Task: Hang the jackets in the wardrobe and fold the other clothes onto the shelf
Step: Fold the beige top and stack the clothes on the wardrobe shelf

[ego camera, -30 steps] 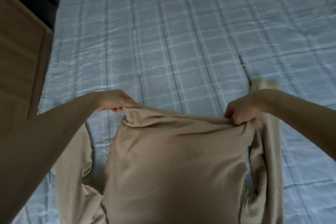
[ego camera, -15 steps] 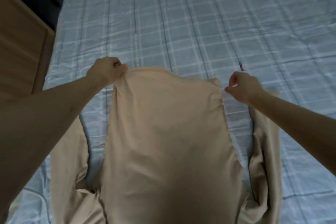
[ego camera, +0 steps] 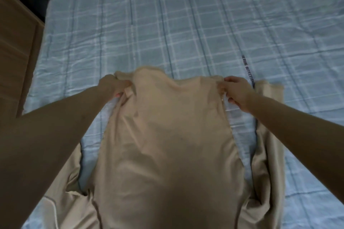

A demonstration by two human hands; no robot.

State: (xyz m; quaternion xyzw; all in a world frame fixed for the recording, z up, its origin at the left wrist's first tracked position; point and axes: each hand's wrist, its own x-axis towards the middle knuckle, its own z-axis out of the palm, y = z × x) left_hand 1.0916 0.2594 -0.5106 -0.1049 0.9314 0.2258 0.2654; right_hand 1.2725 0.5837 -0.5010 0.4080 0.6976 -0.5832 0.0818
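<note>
Both hands, left hand (ego camera: 113, 86) and right hand (ego camera: 236, 90), pinch the far corners of a smooth beige garment (ego camera: 167, 135) spread lengthwise.

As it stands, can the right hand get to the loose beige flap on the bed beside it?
Probably yes: the flap lies bare on the bedspread just past the right hand, but that hand must first release the garment.

hands (ego camera: 175, 89) gripping beige garment (ego camera: 167, 145), plaid bedsheet (ego camera: 167, 24)
</note>
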